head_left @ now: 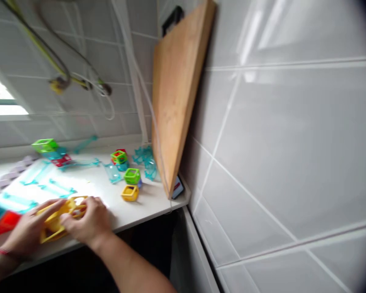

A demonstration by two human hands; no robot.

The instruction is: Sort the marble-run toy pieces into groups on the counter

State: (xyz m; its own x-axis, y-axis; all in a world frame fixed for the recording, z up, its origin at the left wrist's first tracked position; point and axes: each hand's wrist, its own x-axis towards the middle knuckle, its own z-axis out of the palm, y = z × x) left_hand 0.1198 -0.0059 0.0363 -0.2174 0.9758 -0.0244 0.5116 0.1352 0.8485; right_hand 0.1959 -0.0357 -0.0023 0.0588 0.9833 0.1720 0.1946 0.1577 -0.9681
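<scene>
Both my hands rest on a yellow plastic frame piece [56, 221] at the near edge of a white countertop [152, 203]. My left hand [26, 232] grips its left side with curled fingers. My right hand [87, 221] is closed over its right side. A red piece [3, 224] lies just left of my left hand. Small hollow cubes sit farther back: a yellow cube [129, 193], a green cube [132, 176] and a green-and-red cube [119, 157].
Clear teal track pieces [42, 183] lie spread over the counter, with a teal cluster [146, 160] near a wooden board [177, 93] leaning on the tiled wall. A green block [44, 145] stands at the back left. Cables [79, 81] hang on the wall.
</scene>
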